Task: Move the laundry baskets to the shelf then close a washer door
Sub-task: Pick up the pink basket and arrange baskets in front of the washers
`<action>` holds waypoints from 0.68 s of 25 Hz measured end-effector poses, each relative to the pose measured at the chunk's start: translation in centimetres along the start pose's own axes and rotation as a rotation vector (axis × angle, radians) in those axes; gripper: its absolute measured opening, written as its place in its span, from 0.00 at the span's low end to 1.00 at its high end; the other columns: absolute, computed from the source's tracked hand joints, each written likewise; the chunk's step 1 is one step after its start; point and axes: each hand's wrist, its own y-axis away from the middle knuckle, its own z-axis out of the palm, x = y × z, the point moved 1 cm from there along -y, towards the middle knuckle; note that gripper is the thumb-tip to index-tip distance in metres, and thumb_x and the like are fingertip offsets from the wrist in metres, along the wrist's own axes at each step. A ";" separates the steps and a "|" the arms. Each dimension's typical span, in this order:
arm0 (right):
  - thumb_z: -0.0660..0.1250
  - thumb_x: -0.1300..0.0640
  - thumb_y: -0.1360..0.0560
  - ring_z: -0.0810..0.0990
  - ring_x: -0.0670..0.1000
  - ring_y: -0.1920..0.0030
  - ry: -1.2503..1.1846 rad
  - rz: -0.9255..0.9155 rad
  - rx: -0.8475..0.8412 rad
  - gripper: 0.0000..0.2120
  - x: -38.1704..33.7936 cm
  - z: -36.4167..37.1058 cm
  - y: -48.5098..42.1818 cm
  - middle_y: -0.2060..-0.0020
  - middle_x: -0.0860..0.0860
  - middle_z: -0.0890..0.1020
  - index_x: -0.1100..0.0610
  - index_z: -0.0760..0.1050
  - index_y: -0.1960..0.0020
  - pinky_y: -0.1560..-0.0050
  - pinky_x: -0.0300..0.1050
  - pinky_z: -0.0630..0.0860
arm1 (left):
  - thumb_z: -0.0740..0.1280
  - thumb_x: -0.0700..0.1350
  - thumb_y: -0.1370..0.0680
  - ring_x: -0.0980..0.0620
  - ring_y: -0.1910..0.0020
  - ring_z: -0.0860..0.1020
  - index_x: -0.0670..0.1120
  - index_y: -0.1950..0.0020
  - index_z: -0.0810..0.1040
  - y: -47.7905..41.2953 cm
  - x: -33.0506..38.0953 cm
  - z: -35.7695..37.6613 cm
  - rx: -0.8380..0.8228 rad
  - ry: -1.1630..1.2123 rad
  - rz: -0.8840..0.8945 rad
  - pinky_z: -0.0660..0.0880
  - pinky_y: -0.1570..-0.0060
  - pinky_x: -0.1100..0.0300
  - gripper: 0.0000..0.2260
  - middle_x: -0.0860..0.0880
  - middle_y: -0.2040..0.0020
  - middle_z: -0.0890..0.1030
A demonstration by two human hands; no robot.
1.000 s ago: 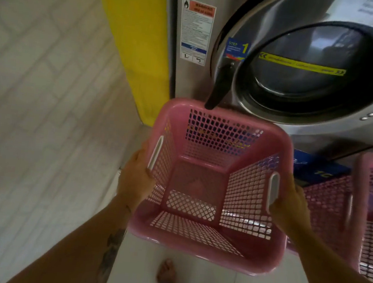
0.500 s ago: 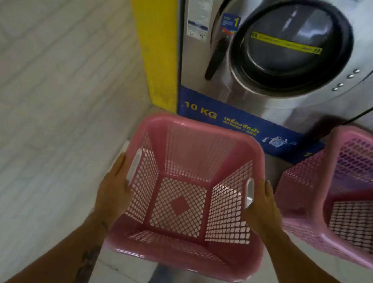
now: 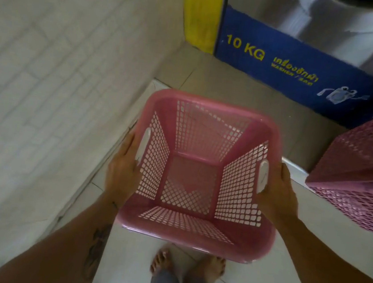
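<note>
I hold an empty pink mesh laundry basket (image 3: 190, 235) above the floor, seen from above. My left hand (image 3: 123, 170) grips its left side by the white handle slot. My right hand (image 3: 276, 193) grips the right side at the other slot. A second pink basket (image 3: 358, 175) stands to the right, on the edge of a raised step. The washer (image 3: 308, 45) rises ahead at the top; only its steel lower front and blue "10 KG" base panel show. Its door is out of view.
A pale tiled wall (image 3: 48, 79) runs along the left. A yellow panel (image 3: 200, 12) stands beside the washer. A brown raised step (image 3: 245, 87) lies under the washer. My bare feet (image 3: 187, 267) stand on white floor tiles.
My view has tilted down: the washer door has left the frame and the floor and my feet show. The basket stays in both hands and now sits lower against the washer.
</note>
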 end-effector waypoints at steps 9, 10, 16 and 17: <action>0.66 0.56 0.26 0.78 0.60 0.43 -0.067 -0.085 0.123 0.32 -1.3 4.4 1.2 0.35 0.54 0.69 0.51 0.55 0.27 0.55 0.57 0.80 | 0.63 0.39 0.25 0.41 0.33 0.72 0.50 0.21 0.53 -0.8 -5.0 0.9 -0.092 -0.060 -0.034 0.80 0.47 0.44 0.34 0.47 0.22 0.59; 0.65 0.57 0.26 0.78 0.59 0.43 -0.078 -0.082 0.095 0.30 -1.5 3.9 1.3 0.37 0.54 0.70 0.50 0.56 0.28 0.55 0.57 0.80 | 0.64 0.40 0.25 0.42 0.34 0.73 0.51 0.22 0.54 -1.0 -4.4 0.2 -0.130 -0.062 -0.054 0.79 0.46 0.45 0.34 0.47 0.23 0.62; 0.63 0.48 0.23 0.60 0.58 0.24 -0.042 0.023 -0.045 0.31 -3.0 -4.6 6.1 0.24 0.54 0.62 0.55 0.57 0.24 0.29 0.58 0.62 | 0.63 0.38 0.28 0.48 0.47 0.79 0.49 0.34 0.72 1.1 4.8 -6.8 -0.158 0.144 -0.152 0.81 0.57 0.53 0.23 0.49 0.38 0.76; 0.63 0.50 0.23 0.58 0.57 0.24 -0.053 0.037 -0.064 0.32 -3.0 -7.0 7.3 0.23 0.54 0.59 0.57 0.55 0.23 0.27 0.57 0.59 | 0.63 0.37 0.28 0.48 0.47 0.78 0.49 0.32 0.72 1.6 7.3 -8.2 -0.181 0.177 -0.172 0.81 0.56 0.57 0.24 0.49 0.35 0.75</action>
